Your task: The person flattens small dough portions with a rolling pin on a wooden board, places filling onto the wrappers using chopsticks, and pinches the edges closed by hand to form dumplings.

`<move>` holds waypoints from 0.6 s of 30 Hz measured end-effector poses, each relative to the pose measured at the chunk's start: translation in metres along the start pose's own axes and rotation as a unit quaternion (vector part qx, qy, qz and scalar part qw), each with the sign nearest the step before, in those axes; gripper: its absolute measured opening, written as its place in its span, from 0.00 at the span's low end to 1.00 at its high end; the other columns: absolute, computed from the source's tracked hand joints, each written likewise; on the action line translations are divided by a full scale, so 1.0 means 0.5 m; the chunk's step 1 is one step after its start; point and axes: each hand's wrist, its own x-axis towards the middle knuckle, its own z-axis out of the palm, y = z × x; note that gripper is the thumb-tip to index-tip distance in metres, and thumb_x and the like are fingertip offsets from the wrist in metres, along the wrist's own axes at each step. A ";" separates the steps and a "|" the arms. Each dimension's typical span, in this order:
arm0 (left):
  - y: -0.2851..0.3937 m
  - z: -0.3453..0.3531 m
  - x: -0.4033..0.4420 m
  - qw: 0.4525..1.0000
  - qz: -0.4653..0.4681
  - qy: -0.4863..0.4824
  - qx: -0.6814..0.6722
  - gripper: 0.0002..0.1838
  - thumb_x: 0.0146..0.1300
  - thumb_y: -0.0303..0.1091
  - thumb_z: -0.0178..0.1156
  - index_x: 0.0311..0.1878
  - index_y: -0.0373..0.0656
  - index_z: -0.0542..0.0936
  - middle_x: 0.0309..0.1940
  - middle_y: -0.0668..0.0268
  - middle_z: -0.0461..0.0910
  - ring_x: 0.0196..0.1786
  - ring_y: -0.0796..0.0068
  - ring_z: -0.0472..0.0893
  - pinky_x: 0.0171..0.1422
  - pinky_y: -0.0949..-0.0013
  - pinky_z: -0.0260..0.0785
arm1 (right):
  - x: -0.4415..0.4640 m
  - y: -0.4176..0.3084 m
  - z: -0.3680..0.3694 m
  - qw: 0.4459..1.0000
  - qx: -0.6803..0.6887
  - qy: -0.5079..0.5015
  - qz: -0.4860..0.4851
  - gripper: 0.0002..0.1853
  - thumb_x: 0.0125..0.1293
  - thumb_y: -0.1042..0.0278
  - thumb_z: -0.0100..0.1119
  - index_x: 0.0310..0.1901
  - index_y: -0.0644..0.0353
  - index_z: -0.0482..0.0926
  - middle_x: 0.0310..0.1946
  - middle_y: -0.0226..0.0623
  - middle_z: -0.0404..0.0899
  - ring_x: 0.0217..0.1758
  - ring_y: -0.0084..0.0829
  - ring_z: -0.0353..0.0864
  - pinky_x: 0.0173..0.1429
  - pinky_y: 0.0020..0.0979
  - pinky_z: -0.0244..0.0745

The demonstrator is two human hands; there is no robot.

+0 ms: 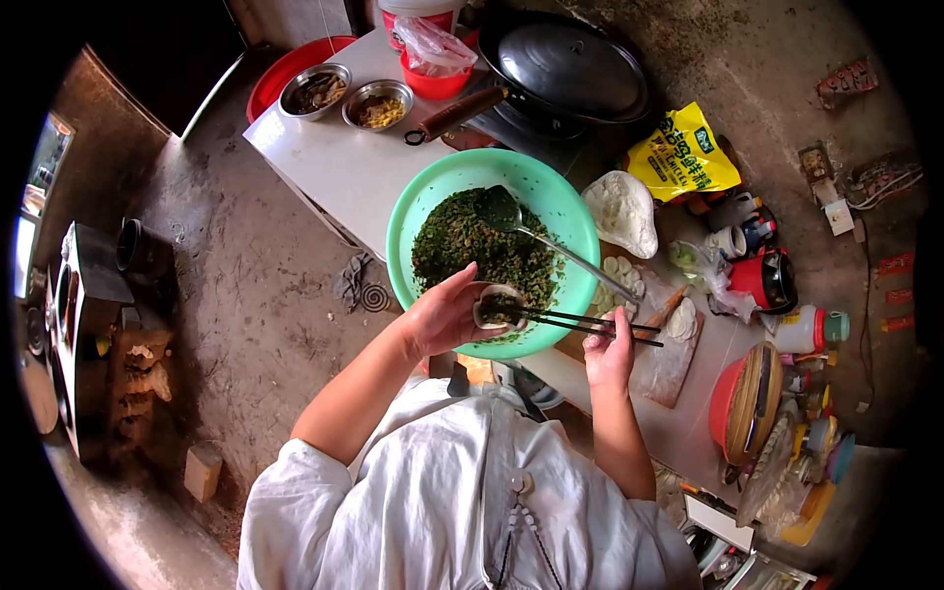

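Observation:
In the palm and fingers of my left hand rests a round dough wrapper with dark green filling on it. My right hand grips a pair of dark chopsticks, their tips touching the filling in the wrapper. Both hands are over the near rim of a large mint-green basin. Chopped green filling covers much of the basin's bottom. A metal ladle lies in it, its handle reaching across the right rim. Beside the basin, several flat dough wrappers lie near a board.
A lidded black wok stands behind the basin, its wooden handle pointing left. Two metal bowls sit at the table's far left. White flour, a yellow bag, jars and a round basket line the right side.

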 end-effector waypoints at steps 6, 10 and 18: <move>-0.007 -0.014 0.005 0.999 0.014 -0.037 0.008 0.28 0.70 0.49 0.39 0.61 0.34 0.64 0.59 0.55 0.68 0.59 0.60 0.71 0.63 0.62 0.67 | 0.003 0.001 0.005 1.000 0.015 -0.005 -0.003 0.12 0.66 0.56 0.53 0.30 0.54 0.71 0.18 0.26 0.70 0.14 0.23 0.65 0.19 0.24 0.59; -0.007 -0.022 0.002 0.998 0.048 -0.021 0.040 0.21 0.69 0.39 0.41 0.59 0.35 0.66 0.56 0.56 0.70 0.58 0.62 0.72 0.61 0.63 0.68 | 0.012 -0.025 -0.003 0.997 0.072 0.010 -0.032 0.13 0.66 0.55 0.52 0.29 0.53 0.70 0.18 0.25 0.67 0.16 0.21 0.63 0.19 0.23 0.58; 0.006 -0.047 -0.016 0.998 0.068 -0.012 -0.005 0.21 0.65 0.33 0.42 0.58 0.34 0.67 0.55 0.56 0.71 0.57 0.62 0.73 0.60 0.63 0.69 | -0.024 0.059 -0.006 0.684 -0.515 -0.294 -0.424 0.03 0.63 0.75 0.53 0.31 0.63 0.75 0.26 0.38 0.77 0.26 0.30 0.78 0.30 0.27 0.72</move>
